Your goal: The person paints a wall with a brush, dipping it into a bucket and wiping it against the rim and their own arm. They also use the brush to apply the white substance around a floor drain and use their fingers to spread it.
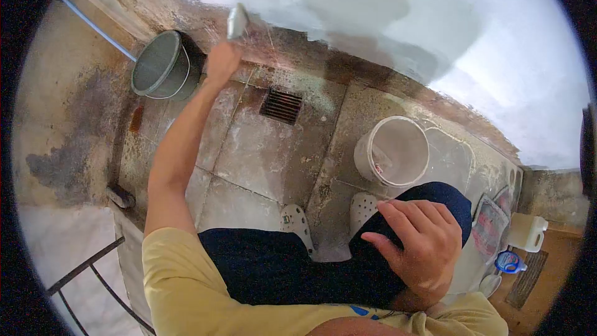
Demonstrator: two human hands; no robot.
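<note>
Right hand [418, 246] lies nearest the lens: flat, fingers spread and relaxed, palm down on the knee of the dark blue trousers [292, 267], grasping nothing. It serves as a prop only.

Left hand [222, 61] is at full reach, arm extended up and away from the body toward the base of the wall. It is clenched round the handle of a small paint tool with a grey head [237, 21]; blur prevents telling brush from mini-roller. Long axis of the tool runs roughly upright in the head view, continuing the line of the forearm, head uppermost, at the lower margin of the freshly whitened wall area [385, 18]. Unpainted, stained band of wall [298, 46] lies just beside and to the right of the tool head.

White round plastic bucket [393, 151] stands on the stained tile floor [261, 149], ahead of the right knee, near the right hand and well apart from the left hand. Grey metal-looking pail [160, 65] stands just left of the left hand, against the wall corner, much the nearer of the two vessels to the tool.

Rectangular floor drain grate [281, 106] sits between the two vessels. White perforated clogs [297, 224] on the feet. White plastic jug [526, 231] and blue-capped container [509, 262] at far right.
</note>
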